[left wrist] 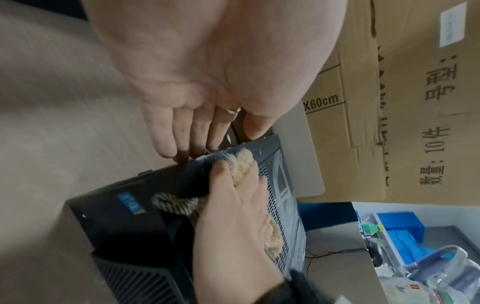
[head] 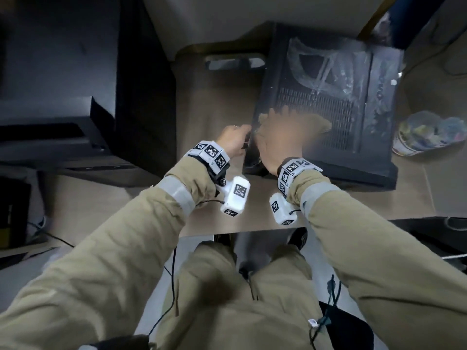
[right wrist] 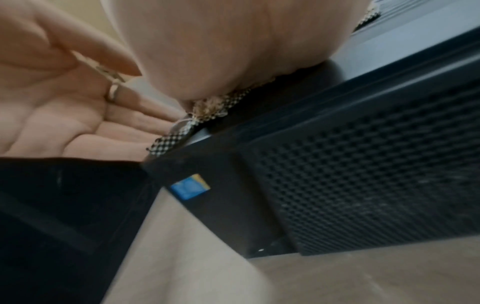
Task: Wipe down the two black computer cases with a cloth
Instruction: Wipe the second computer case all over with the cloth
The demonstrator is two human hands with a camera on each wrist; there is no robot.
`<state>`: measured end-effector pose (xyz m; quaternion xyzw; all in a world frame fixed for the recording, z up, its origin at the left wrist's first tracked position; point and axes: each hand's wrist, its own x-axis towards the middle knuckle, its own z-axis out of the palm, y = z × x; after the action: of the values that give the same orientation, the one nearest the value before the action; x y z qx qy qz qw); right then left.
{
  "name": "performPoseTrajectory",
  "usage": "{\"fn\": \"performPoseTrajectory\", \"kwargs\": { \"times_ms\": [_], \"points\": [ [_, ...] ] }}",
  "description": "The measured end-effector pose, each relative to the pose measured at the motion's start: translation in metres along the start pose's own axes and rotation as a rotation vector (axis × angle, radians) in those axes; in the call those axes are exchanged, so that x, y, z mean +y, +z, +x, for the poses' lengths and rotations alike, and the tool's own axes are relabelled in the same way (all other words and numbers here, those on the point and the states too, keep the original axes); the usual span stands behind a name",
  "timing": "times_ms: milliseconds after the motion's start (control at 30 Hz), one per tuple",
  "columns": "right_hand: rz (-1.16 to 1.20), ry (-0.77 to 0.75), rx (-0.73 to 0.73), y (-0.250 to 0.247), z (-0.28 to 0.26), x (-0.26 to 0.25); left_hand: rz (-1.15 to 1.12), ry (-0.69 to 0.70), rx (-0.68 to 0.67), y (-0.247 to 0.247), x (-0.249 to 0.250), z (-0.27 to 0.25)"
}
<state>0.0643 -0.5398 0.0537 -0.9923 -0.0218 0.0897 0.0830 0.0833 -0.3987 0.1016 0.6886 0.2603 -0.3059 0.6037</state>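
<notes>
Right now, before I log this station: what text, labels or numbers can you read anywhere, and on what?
"X60cm": cardboard box, its start cut off.
"10件": same box, printed sideways; the other characters by it are too blurred to be sure of.
White label on the box: unreadable.
Blue sticker on the computer case: too blurred.
Lettering at the case's far end: blurred.
Wrist markers: coded patterns, no words.
</notes>
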Motion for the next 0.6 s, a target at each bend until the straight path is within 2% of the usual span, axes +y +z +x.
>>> {"fn": "performPoseTrajectory", "kwargs": {
  "times_ms": [133,300,400,600],
  "points": [
    [-0.002,-0.136,-0.030,0.002,0.008,-0.027,-0.030,0.013,0.004,-0.012,0.005,-0.004],
    [0.030,-0.224,-0.049,-0.002,0.008,-0.013,0.067,0.042,0.062,-0.004,0.016,-0.007],
    [0.020,-0.237,-0.039,-0.003,0.002,0.012,0.221,0.109,0.103,0.026,0.026,-0.015],
    [0.091,-0.104,-0.075,-0.019,-0.010,0.105,0.219,0.003,0.406,0.104,0.037,-0.014]
  ]
}}
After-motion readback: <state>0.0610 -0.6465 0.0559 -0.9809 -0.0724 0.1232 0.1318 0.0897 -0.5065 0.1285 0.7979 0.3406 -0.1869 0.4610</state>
